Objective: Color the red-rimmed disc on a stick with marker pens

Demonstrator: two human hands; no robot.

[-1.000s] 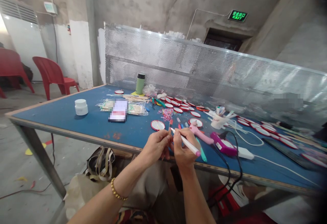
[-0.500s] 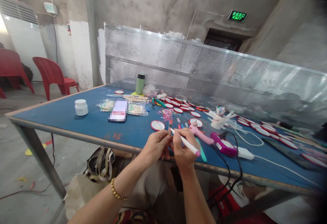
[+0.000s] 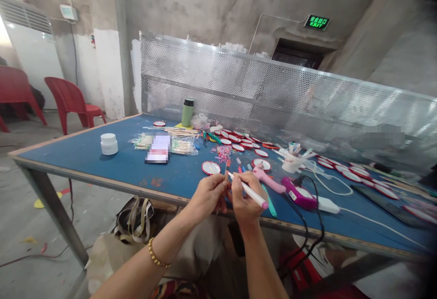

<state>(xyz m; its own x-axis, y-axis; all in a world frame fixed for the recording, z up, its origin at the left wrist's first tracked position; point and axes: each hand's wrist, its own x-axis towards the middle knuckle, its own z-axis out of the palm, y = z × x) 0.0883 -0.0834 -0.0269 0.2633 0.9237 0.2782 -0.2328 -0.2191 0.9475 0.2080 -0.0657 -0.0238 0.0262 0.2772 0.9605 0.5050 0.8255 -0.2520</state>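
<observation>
My left hand [image 3: 209, 191] pinches a thin flat stick [image 3: 227, 166], coloured reddish and dark on its upper end; its lower part is hidden by my fingers. My right hand [image 3: 246, 199] is closed round a white marker pen [image 3: 251, 193] with a pink end. The pen's tip meets the stick, or comes very close to it, just above my left fingertips. Both hands are together at the table's front edge. Just beyond them lies a round white disc with a red rim [image 3: 210, 168]. A pink glue gun [image 3: 269, 179] and a teal marker [image 3: 271, 205] lie to the right.
Farther back on the blue table [image 3: 78, 144] are a white jar [image 3: 109, 144], a phone [image 3: 159, 149], bagged sticks [image 3: 186, 146], a green bottle [image 3: 187, 113] and several red-rimmed discs [image 3: 238, 147]. A purple power strip [image 3: 298, 193] with cables and a pen cup [image 3: 291, 162] stand right.
Almost nothing differs. Both hands keep the stick and the marker pen in the same place, and the view has shifted very slightly.
</observation>
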